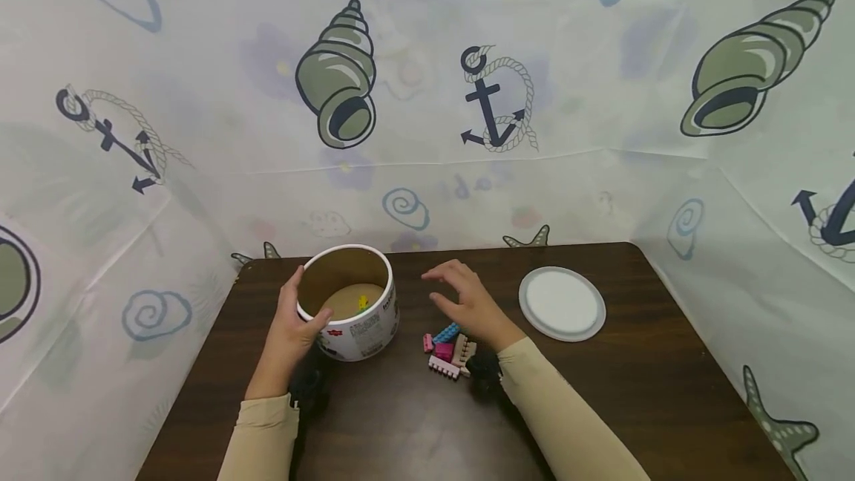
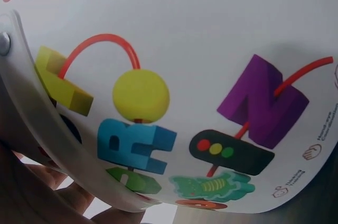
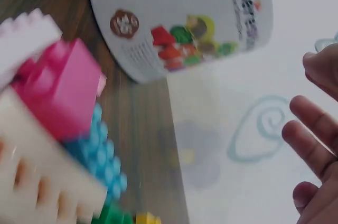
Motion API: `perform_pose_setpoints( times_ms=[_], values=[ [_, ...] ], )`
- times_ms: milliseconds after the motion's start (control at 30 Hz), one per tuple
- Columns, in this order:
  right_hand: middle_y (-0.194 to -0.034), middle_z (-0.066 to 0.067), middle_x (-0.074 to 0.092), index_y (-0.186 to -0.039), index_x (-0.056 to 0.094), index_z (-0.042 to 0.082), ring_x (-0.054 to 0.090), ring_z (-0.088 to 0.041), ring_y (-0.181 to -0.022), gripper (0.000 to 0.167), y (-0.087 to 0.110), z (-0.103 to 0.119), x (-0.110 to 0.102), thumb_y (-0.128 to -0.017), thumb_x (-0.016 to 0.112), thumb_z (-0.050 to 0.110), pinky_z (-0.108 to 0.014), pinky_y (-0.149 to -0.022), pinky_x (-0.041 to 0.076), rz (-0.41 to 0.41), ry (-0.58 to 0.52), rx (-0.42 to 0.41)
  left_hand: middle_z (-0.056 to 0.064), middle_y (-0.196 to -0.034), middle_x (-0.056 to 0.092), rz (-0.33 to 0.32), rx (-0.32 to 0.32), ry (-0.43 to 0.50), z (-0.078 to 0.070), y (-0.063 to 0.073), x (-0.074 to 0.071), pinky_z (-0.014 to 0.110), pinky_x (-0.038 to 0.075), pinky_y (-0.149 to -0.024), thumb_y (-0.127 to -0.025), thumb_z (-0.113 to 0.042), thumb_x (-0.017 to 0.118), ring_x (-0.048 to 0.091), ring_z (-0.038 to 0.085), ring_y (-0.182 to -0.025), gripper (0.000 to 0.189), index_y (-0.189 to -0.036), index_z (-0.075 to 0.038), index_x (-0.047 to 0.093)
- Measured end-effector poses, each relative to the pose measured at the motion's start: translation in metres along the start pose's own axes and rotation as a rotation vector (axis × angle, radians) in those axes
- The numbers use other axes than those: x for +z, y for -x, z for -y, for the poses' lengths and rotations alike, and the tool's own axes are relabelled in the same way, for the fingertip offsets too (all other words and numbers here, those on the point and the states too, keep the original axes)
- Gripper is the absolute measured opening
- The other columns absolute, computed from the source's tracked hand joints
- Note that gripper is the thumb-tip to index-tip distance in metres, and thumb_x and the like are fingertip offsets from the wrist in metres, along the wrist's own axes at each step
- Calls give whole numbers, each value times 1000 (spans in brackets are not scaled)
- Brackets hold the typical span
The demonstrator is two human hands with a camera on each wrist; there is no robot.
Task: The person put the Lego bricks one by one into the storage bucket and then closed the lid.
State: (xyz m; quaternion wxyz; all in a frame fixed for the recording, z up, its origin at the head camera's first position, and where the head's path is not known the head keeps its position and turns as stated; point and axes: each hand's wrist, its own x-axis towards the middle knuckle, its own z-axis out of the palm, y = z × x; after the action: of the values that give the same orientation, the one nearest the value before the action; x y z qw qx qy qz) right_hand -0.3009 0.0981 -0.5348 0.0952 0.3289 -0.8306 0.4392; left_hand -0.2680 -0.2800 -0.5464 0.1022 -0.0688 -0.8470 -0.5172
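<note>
My left hand (image 1: 294, 329) grips a white cardboard tub (image 1: 364, 332) by its side, thumb over the near rim and fingers along the outside. The tub leans toward me, and a small yellow piece (image 1: 364, 301) with some green shows on its inner bottom. Printed toys and letters cover the wall of the tub (image 2: 190, 23) in the left wrist view. To the right of the tub, my right hand (image 1: 470, 303) hovers with fingers spread and nothing in them. Close below it lie toy building blocks: a magenta block (image 3: 63, 92), a beige block (image 3: 47, 166), a blue block (image 3: 100, 155) and several others.
A round white lid (image 1: 562, 304) lies on the dark wooden table (image 1: 641, 392) at the right. A pale curtain (image 1: 427, 95) printed with shells and anchors hangs behind the table and along both sides.
</note>
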Motion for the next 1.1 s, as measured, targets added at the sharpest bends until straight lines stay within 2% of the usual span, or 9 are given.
perform_pose_setpoints(
  times_ms=[100,200,333,467,567,633,800,900,1100],
  values=[
    [-136,2,62,-141,67,29,59,-21,-126,37,12,-6,-11,-106,72,19,-53,-108,53,-14,-35,71,24,-174,23,7,0,12,-1,2,-4,73,29,-124,-95,-22,82,33,46,-154,108,-176,-15,12],
    [-132,-2,63,-135,69,31,60,-26,-120,32,28,-16,-24,-105,73,21,-55,-103,54,-19,-62,150,24,-174,24,11,-2,23,-1,1,0,73,29,-125,-96,-22,82,33,46,-155,107,-176,-15,12],
    [-122,-3,63,-130,72,25,60,-26,-108,26,44,-28,-36,-105,74,18,-47,-92,54,-5,-110,236,23,-175,24,-8,-2,13,0,1,2,73,27,-125,-95,-23,82,33,45,-156,107,-176,-14,13],
    [-114,-3,61,-131,72,14,57,-23,-98,26,58,-42,-37,-105,73,20,-32,-83,51,26,-151,303,23,-175,24,-13,-12,5,1,1,0,73,27,-126,-95,-24,82,32,46,-156,107,-176,-14,13],
    [-107,-4,60,-131,72,17,55,-24,-94,27,69,-53,-33,-105,73,24,-28,-77,49,38,-185,359,24,-175,23,-3,-17,0,1,0,-1,73,27,-126,-95,-25,82,32,47,-155,108,-176,-13,12],
    [-104,-5,59,-132,71,19,56,-25,-93,28,75,-62,-29,-105,73,25,-28,-76,49,33,-247,387,24,-175,23,3,-14,-2,1,-1,-1,73,27,-126,-94,-25,82,32,47,-155,108,-176,-13,12],
    [-104,-8,58,-134,69,18,56,-25,-93,28,84,-79,-19,-107,71,23,-27,-79,50,37,-374,420,23,-175,23,5,-10,10,0,-1,0,71,25,-128,-95,-22,82,32,45,-156,106,-176,-14,14],
    [-106,-7,60,-132,70,20,57,-26,-95,26,85,-79,-18,-106,72,22,-28,-79,50,52,-359,438,23,-175,23,7,-10,24,-1,-1,2,70,26,-127,-95,-21,81,33,45,-155,105,-176,-14,14],
    [-115,-7,60,-133,72,23,56,-23,-89,27,83,-80,-15,-106,72,19,-27,-71,50,73,-318,443,21,-176,23,-3,-13,25,-2,3,-1,71,27,-127,-95,-21,82,32,43,-157,106,-176,-16,14]
  ],
)
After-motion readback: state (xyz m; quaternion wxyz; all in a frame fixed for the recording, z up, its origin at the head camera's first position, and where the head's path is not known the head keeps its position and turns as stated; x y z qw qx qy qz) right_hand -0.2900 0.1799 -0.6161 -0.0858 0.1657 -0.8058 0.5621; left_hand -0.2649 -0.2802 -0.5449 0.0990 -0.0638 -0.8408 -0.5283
